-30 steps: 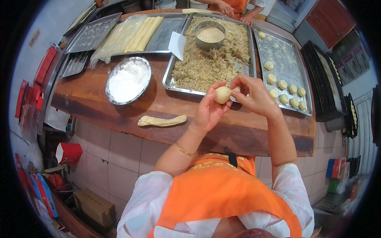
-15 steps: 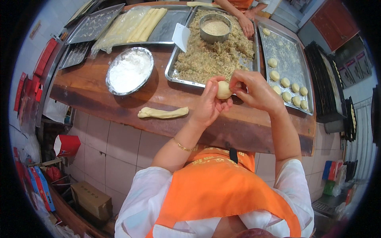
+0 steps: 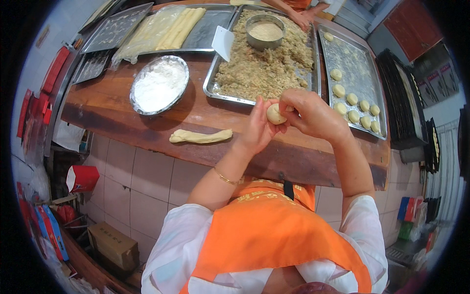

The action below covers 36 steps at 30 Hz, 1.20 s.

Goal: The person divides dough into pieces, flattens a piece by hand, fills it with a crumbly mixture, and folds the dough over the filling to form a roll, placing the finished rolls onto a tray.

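Dough ball (image 3: 275,114): one, pale and rounded; held up between left hand (image 3: 259,125) and right hand (image 3: 316,113), over the counter (image 3: 107,108), just short of the mixture tray (image 3: 230,99).
Left hand: curled as a cradle about the ball's left side and underside.
Right hand: thumb and fingertips drawn together in a pinch at the ball's right side; exact contact partly hidden.
Stage: apparently mid-shaping, by the pinch.
Finished, by appearance: ten pale rounds (image 3: 351,99), on the floured tray (image 3: 347,59) right of the hands; most gathered toward the near end, one alone at the far end.
Remaining: short dough strip (image 3: 200,136), flat on the counter left of the hands, not yet divided; crumbly brown mixture (image 3: 245,78), plentiful, beyond the hands; long dough rolls (image 3: 181,29), farther off to the left, beside and partly under clear plastic (image 3: 142,41).
Accessories: metal bowl (image 3: 152,113) of white powder (image 3: 159,85), left of the hands; round tin (image 3: 264,45) and white scraper (image 3: 223,43), both beyond.
Counter finish: reddish-brown wood, darker along the near edge.
Company: co-worker's hand (image 3: 302,20), at the mixture tray's far right.
Room: pinkish floor tiles (image 3: 152,171), red container (image 3: 82,179) and cardboard box (image 3: 112,246), low to the left; dark stacked trays (image 3: 399,98), past the counter's right end.
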### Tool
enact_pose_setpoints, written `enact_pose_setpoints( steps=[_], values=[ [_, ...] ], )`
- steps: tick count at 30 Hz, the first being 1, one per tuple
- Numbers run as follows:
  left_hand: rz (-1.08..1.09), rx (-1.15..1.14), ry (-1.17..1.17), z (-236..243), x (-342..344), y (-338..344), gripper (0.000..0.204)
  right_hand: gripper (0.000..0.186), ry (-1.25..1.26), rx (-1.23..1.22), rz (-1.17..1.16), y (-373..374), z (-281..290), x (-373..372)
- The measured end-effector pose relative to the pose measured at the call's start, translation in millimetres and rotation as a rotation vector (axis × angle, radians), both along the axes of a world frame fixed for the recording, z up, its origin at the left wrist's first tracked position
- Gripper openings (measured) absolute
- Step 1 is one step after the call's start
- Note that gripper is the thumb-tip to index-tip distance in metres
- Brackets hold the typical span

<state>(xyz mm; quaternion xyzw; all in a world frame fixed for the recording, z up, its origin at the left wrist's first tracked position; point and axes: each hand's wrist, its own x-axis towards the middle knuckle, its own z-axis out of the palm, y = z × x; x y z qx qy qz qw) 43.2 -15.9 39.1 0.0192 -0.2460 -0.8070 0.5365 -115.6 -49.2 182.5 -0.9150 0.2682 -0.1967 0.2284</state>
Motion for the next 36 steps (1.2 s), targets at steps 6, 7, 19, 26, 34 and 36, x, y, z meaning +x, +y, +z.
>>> enact_pose_setpoints(
  steps=[6,7,19,26,34,36],
  values=[
    [0.052,-0.171,-0.616,31,19,18,0.050,0.013,0.015,-0.048,0.056,6,2,-5],
    [0.056,-0.164,-0.638,31,19,19,0.052,0.014,0.027,-0.046,0.059,6,2,-5],
    [-0.039,-0.517,-1.099,-30,40,32,0.044,0.012,0.096,-0.030,0.278,44,-81,-10],
    [0.091,-0.869,-1.323,-50,48,38,0.052,0.029,-0.576,0.619,-0.320,56,-187,-43],
    [0.132,-0.411,-1.336,-42,24,37,0.049,0.034,-0.270,0.064,-0.613,92,-179,-59],
    [0.303,-0.374,-1.474,-44,5,32,0.050,0.034,-0.326,0.086,-0.636,93,-181,-60]
  ],
)
